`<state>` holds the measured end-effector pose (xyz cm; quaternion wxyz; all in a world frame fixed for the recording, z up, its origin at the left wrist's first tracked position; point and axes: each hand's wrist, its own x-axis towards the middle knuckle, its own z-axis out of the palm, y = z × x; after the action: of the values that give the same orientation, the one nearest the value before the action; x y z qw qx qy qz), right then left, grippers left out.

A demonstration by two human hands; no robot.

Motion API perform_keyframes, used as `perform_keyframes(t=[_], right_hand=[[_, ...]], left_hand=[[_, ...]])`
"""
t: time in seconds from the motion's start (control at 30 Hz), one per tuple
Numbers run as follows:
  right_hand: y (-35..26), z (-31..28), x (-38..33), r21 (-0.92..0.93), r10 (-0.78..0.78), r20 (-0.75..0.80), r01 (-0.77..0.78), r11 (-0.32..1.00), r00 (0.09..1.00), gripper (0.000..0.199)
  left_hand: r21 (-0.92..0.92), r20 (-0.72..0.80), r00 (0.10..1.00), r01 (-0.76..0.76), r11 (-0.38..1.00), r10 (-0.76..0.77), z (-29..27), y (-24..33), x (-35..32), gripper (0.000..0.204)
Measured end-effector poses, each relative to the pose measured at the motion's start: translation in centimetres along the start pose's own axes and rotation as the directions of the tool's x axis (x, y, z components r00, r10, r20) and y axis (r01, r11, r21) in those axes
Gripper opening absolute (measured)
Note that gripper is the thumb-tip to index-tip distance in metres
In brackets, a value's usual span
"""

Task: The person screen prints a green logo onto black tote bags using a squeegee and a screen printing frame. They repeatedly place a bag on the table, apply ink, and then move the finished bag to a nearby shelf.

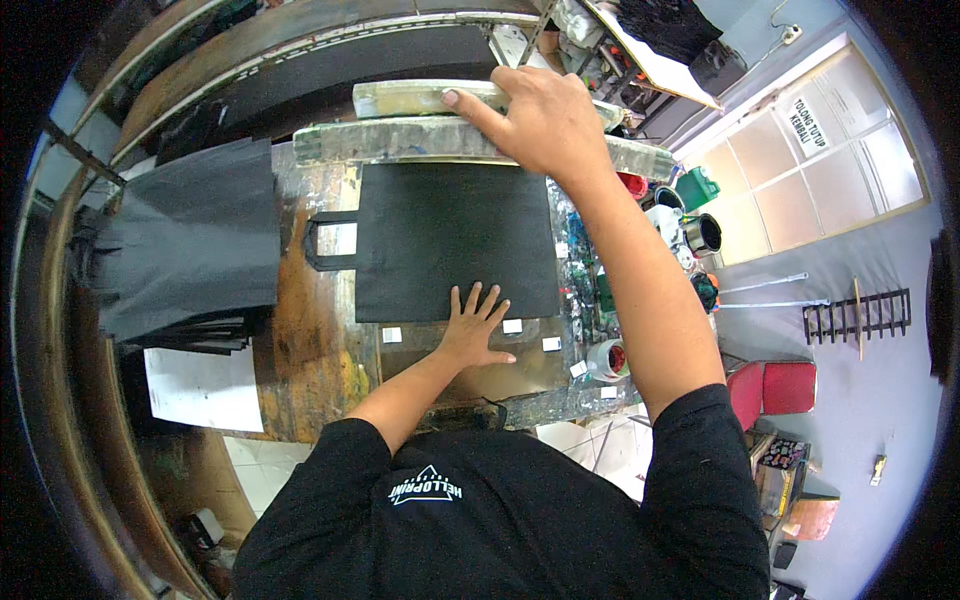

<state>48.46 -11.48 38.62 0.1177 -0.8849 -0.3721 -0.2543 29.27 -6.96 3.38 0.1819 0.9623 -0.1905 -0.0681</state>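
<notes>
A black fabric tote bag point(455, 235) lies flat on the table before me, its handles point(312, 240) pointing left. My left hand point(477, 328) is open, fingers spread, with the fingertips resting on the bag's near edge and the thumb out to the right. At the far edge of the bag, my right hand point(548, 125) is closed over two long, paint-stained bars. The nearer bar point(400, 141) looks like the edge of a raised frame, and the farther one point(405, 100) lies behind it. What the right fingertips grip on the far side is hidden.
A stack of black bags point(195, 225) covers the table's left side, above a white sheet point(205, 385). Small white squares point(513, 326) sit along the bag's near side. Paint tubs point(607, 360), cans point(703, 233) and a green container point(697, 187) crowd the right edge. A red chair point(788, 387) stands beyond.
</notes>
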Motion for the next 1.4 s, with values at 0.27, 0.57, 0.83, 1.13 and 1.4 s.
perform_keyframes(t=[0.27,0.57,0.83,1.13,1.4], right_hand=[[-0.3,0.1,-0.1,-0.006,0.028,0.018,-0.028,1.000,0.999,0.076],[-0.9,-0.5,0.1,-0.044,0.064,0.112,-0.060,0.997,0.992,0.076],[-1.0,-0.4,-0.3,-0.022,0.066,0.091,-0.064,0.998,0.994,0.076],[-0.2,-0.2,-0.5,-0.002,0.038,-0.006,-0.038,0.999,0.999,0.075],[-1.9,2.0,-8.8,0.058,0.005,0.315,-0.024,0.998,0.949,0.058]], left_hand=[[-0.008,0.103,0.995,-0.007,1.000,0.008,-1.4,0.5,-0.3,0.121],[-0.022,0.126,0.991,-0.031,0.999,0.034,-0.1,0.9,-0.1,0.121],[-0.019,-0.129,0.984,0.120,0.993,-0.121,1.0,0.5,-6.0,0.118],[-0.494,-0.189,0.929,0.191,0.848,-0.319,-6.9,0.0,-4.7,0.106],[-0.690,-0.152,0.849,-0.458,-0.560,-0.507,-24.9,-1.3,-9.4,0.100]])
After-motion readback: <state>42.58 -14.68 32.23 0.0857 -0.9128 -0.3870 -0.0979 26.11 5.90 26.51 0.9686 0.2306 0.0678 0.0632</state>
